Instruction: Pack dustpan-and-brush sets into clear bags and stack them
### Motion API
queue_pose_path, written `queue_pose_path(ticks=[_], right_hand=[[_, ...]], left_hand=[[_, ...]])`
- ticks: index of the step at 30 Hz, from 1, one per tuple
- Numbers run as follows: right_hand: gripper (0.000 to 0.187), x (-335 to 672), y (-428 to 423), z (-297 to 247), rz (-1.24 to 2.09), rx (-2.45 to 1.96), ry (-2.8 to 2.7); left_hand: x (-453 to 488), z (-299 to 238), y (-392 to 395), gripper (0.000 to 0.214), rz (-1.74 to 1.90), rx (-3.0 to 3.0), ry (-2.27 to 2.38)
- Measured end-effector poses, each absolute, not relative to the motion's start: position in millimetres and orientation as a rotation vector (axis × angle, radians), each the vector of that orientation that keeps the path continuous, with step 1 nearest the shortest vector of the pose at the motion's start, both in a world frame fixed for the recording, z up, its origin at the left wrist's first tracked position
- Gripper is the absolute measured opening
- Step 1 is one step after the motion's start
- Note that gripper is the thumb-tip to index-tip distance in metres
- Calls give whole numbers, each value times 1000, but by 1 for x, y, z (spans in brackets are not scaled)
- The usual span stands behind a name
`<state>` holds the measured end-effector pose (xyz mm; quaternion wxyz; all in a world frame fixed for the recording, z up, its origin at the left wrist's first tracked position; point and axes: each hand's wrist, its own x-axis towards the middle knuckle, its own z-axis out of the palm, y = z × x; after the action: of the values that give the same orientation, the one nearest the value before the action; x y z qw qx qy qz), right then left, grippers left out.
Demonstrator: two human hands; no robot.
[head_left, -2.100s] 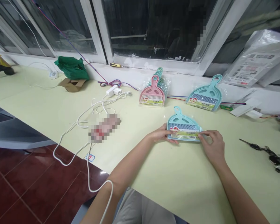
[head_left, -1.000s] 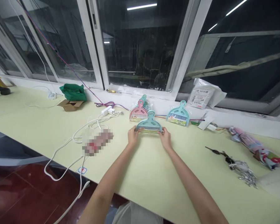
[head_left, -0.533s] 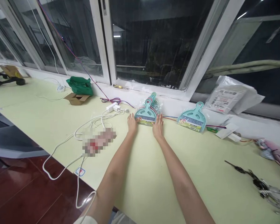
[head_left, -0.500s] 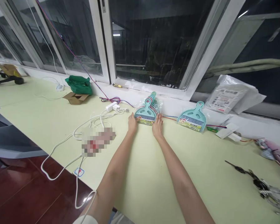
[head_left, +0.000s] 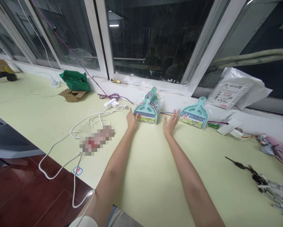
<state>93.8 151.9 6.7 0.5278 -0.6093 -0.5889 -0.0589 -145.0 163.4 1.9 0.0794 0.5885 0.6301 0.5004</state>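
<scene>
A stack of dustpan sets (head_left: 148,109) stands just right of the frame's centre; its front clear wrapper holds a turquoise pan, brush and printed label. The left hand (head_left: 132,121), fingers extended, is at the stack's lower left edge, gripping nothing; whether its thumb touches is unclear. The right hand (head_left: 170,123) is spread wide, holding nothing, between the stack and another wrapped turquoise set (head_left: 194,114), right of centre. Upper left, a green bag (head_left: 75,80) rests above an open cardboard box (head_left: 72,95), contents indistinct.

no legible text (dustpan labels (head_left: 146,118), parcel print (head_left: 227,94) too small)
</scene>
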Motion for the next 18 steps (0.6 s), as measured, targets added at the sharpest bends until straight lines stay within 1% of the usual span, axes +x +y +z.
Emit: queue_pose_path(ticks=[2,5,7,8,11,13,18], right_hand=[[69,142,150,7,-213,-1577,-1142],[75,226,150,0,-270,-1775,-732],[77,274,153,-8,-267,-1844,-637],[73,293,155,-12,-220,-1866,-635],[47,325,162,-20,15,-1896,-752],[34,329,168,-22,111,-1887,-797],[27,321,177,-18,155,-1713,-819]], left_hand=[[-145,4,161,66,1596,1747,1838],[-145,7,158,61,1737,1740,1808],[-145,8,157,58,1791,1739,1823],[-145,9,156,57,1806,1738,1833],[-145,8,158,53,1826,1758,1852],[-145,8,159,51,1823,1792,1858],[-145,12,158,46,1824,1877,1807]])
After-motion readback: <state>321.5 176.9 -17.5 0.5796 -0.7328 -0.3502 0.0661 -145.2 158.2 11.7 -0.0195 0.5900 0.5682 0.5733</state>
